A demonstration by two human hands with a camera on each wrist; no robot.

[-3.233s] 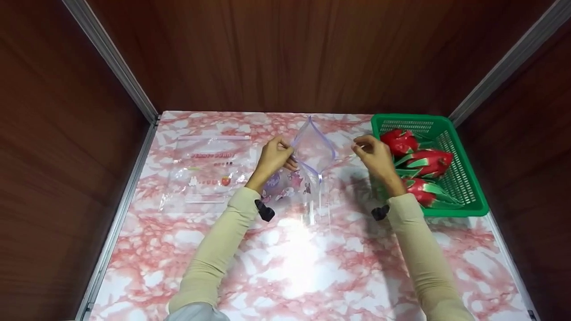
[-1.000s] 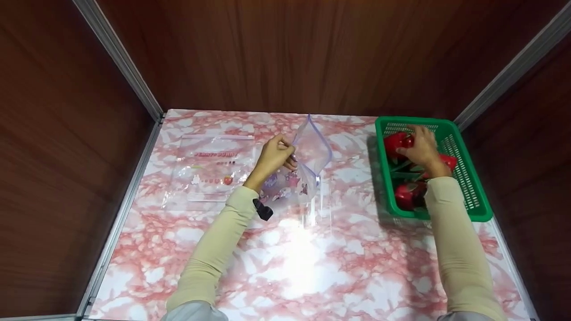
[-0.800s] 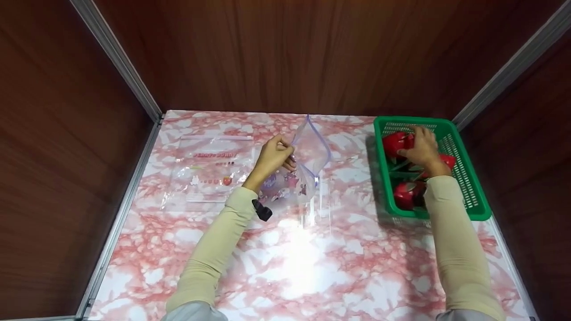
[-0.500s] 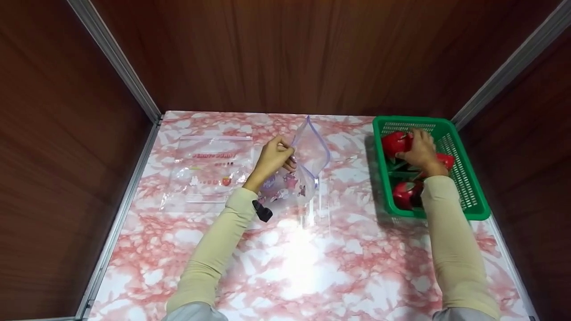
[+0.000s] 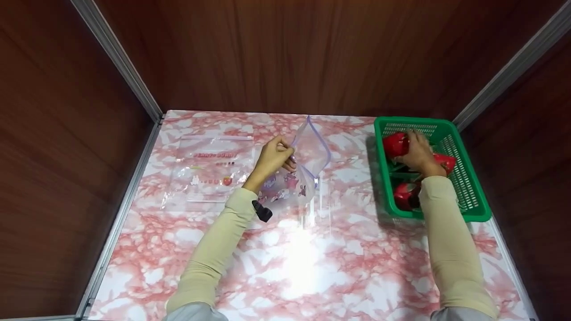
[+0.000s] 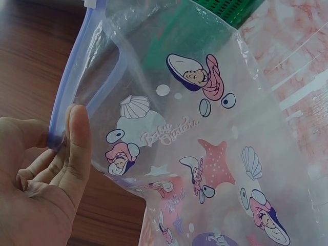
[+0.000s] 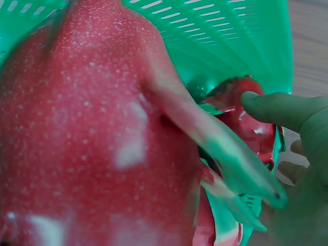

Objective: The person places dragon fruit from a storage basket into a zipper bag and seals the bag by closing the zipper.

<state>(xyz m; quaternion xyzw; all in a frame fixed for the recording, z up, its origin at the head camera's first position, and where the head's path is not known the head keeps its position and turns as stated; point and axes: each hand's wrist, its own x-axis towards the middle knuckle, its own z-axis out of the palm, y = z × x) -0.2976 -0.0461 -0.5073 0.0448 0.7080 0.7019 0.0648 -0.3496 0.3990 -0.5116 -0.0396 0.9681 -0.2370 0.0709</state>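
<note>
My left hand (image 5: 274, 156) pinches the lilac zip edge of a clear zip bag (image 5: 285, 185), its mouth spread wide above the table. Printed shells and starfish cover that bag in the left wrist view. Inside the green basket (image 5: 382, 174) my right hand (image 5: 419, 154) grips a red dragon fruit (image 5: 393, 145) at the back left, thumb on its near side and fingers round the far side. Two more dragon fruits lie there, one front left (image 5: 405, 196) and one partly behind the hand (image 5: 446, 163). A speckled dragon fruit (image 7: 92, 113) fills much of the right wrist view.
A second clear zip bag (image 5: 214, 147) with red lettering lies flat on the left of the pink marbled table (image 5: 339, 267). Dark wood panels (image 5: 285, 58) enclose the back and both sides. The basket stands at the back right, close to the side panel.
My right hand has left the bag's side and gone right into the basket, lately shifting slightly over the back-left dragon fruit. The left hand keeps its pinch on the bag.
</note>
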